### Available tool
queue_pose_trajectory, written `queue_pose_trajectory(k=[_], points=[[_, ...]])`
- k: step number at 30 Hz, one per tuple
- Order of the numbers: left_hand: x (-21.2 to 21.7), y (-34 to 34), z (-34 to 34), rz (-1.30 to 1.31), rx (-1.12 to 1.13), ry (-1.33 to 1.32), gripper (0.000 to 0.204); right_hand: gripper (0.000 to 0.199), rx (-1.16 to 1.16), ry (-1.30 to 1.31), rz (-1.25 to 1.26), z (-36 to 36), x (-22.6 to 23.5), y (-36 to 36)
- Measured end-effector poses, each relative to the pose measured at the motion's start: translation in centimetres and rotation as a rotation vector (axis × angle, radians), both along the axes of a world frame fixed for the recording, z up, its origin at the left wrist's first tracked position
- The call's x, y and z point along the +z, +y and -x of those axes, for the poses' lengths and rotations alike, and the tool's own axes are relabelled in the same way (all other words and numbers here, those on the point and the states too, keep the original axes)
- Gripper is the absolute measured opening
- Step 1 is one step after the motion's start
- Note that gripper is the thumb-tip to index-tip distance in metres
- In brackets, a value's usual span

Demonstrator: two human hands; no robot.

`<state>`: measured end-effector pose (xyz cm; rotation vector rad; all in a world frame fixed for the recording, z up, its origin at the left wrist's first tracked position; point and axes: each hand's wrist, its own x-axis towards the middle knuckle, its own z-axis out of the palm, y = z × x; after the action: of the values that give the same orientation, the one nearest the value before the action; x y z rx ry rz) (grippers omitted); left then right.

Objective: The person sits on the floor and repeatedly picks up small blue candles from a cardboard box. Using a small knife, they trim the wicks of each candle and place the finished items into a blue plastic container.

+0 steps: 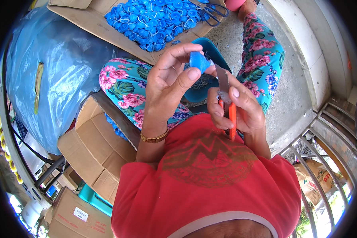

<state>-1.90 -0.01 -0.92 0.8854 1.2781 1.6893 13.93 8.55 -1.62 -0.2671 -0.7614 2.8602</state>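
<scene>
Between the thumb and fingers of my left hand [168,77] is a small blue plastic piece [199,62], cup-like in shape. My right hand [244,105] grips a knife with an orange handle [233,121]. Its flat grey blade [222,80] points up, with the tip close to the blue piece; whether they touch I cannot tell. Fine pale shreds hang at the piece's edge by the right fingers. Below both hands, between my legs, a teal basin [216,50] holds thin trimmings and is partly hidden by the hands.
Ahead, a cardboard box [93,29] holds many blue pieces [150,23] with white strings; dark-handled scissors [215,16] lie at its right side. A blue plastic bag [59,79] and an open carton [97,139] are on the left. Metal railings [317,158] stand at the right.
</scene>
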Motion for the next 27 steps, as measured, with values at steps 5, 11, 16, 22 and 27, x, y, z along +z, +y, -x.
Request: queue_pose_trajectory(k=[5, 11, 16, 22, 27], points=[[0.2, -0.2, -0.3, -0.029, -0.006, -0.079, 0.046, 0.053, 0.002, 0.089, 0.130, 0.4, -0.4, 0.7], [0.1, -0.5, -0.2, -0.001, -0.025, -0.075, 0.046, 0.048, 0.018, 0.134, 0.210, 0.3, -0.7, 0.9], [-0.1, -0.8, 0.0, -0.018, -0.025, -0.175, 0.039, 0.045, -0.056, 0.025, 0.029, 0.3, -0.6, 0.9], [0.0, -0.7, -0.5, 0.020, -0.042, -0.371, 0.043, 0.044, -0.264, -0.340, -1.089, 0.9, 0.3, 0.0], [-0.5, 0.1, -1.8, 0.185, -0.004, -0.149, 0.046, 0.058, -0.467, -0.557, -1.863, 1.6, 0.0, -0.9]])
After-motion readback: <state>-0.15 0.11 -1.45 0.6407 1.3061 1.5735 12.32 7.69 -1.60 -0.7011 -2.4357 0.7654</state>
